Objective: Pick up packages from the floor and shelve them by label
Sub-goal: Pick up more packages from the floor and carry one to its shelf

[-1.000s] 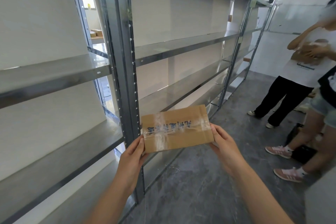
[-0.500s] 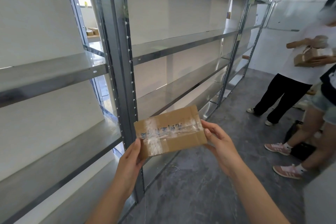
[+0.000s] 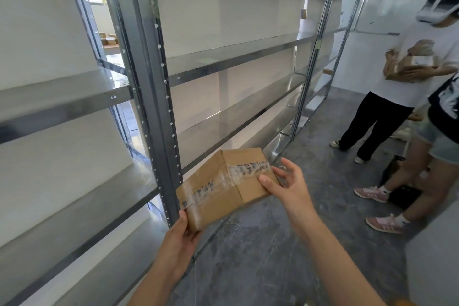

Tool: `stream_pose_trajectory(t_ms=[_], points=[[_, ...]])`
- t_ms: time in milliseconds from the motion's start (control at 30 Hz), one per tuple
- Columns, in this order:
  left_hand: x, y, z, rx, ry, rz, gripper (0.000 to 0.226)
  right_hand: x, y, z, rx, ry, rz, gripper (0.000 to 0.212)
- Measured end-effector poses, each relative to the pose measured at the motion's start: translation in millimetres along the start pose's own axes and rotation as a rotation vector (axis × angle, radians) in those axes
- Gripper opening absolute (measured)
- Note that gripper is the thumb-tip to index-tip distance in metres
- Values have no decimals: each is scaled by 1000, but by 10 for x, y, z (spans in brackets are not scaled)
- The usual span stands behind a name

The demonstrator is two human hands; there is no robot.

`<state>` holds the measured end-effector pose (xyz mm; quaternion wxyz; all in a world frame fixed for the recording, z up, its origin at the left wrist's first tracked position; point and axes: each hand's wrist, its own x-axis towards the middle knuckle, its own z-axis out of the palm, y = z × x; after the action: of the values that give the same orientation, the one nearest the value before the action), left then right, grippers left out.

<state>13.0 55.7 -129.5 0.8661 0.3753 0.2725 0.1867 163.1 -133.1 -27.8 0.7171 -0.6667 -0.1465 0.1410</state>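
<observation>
Head view shows a flat brown cardboard package (image 3: 223,186) sealed with clear printed tape, held tilted just in front of the grey metal shelving upright (image 3: 151,97). Left hand (image 3: 180,246) pinches its lower corner nearest the upright; right hand (image 3: 285,186) presses a thumb on its far end, fingers loosely spread. Two people stand well away from the upright
</observation>
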Motion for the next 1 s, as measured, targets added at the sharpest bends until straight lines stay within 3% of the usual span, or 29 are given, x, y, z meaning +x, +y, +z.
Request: stream_pose_trajectory(t_ms=[133,300,467,600,733,867,1000], points=[[80,-102,75,-96,34,-26,36,-14,114,56,97,-30,141,31],[101,-161,212,-140,49,-12,40,-32,285,56,292,-57,243,71],[90,-135,321,-86,54,55,39,-44,393,57,198,-47,210,51],[76,-98,444,89,190,178,26,-41,436,56,225,-95,233,70],[74,-78,441,343,235,345,20,-14,455,32,232,-69,193,28],[57,-6,447,441,246,414,21,-39,484,27,226,-45,168,21],[20,61,468,531,298,272,31,-74,544,24,155,-34,181,19]])
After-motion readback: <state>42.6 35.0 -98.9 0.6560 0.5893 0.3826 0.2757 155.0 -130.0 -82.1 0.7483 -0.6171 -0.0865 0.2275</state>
